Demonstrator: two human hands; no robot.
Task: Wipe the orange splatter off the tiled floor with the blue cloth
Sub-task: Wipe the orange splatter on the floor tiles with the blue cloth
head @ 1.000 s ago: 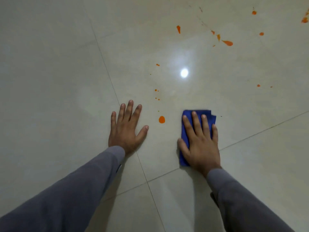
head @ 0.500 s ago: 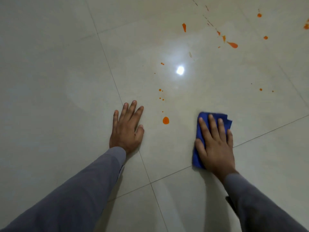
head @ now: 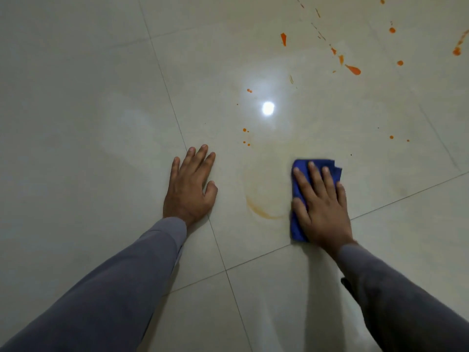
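Observation:
My right hand (head: pixel 321 204) presses flat on the folded blue cloth (head: pixel 296 219), fingers straight, on the glossy cream tiled floor (head: pixel 76 123). Just left of the cloth lies a faint curved orange smear (head: pixel 264 212). My left hand (head: pixel 190 186) rests flat on the floor with its fingers spread, holding nothing. Small orange dots (head: pixel 245 136) sit ahead of the smear. Larger orange drops and streaks (head: pixel 353 69) are scattered at the far right, well beyond both hands.
Dark grout lines (head: pixel 218 250) cross between my arms. A bright light reflection (head: pixel 268 107) shines on the tile ahead. More orange spots (head: pixel 392 137) lie to the right of the cloth. Grey sleeves cover both forearms.
The round orange drop between my hands is gone, and a faint curved smear lies in its place. My right hand and the cloth end up slightly right of where they started. My left hand stayed.

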